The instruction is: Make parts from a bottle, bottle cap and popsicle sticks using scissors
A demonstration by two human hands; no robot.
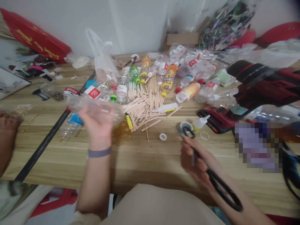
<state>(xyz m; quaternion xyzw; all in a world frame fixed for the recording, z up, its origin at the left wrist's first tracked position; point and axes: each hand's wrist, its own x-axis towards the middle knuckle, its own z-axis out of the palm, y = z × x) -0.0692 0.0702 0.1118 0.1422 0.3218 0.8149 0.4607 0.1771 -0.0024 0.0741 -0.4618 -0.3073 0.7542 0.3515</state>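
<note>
white wall (131, 22), wooden table (145, 162)

L hand (97, 123) grips clear plastic bottle (93, 109) above wooden table (145, 159), motion blur. R hand (199, 162) holds black scissors (217, 181), blades pointing up toward tape roll (186, 127). Pile of wooden sticks (145, 104) mid-table, many empty bottles (187, 72) behind it. Red power drill (260, 84) at right. White bottle cap (162, 136) near sticks.

Even, soft daylight; heavy motion blur
</note>
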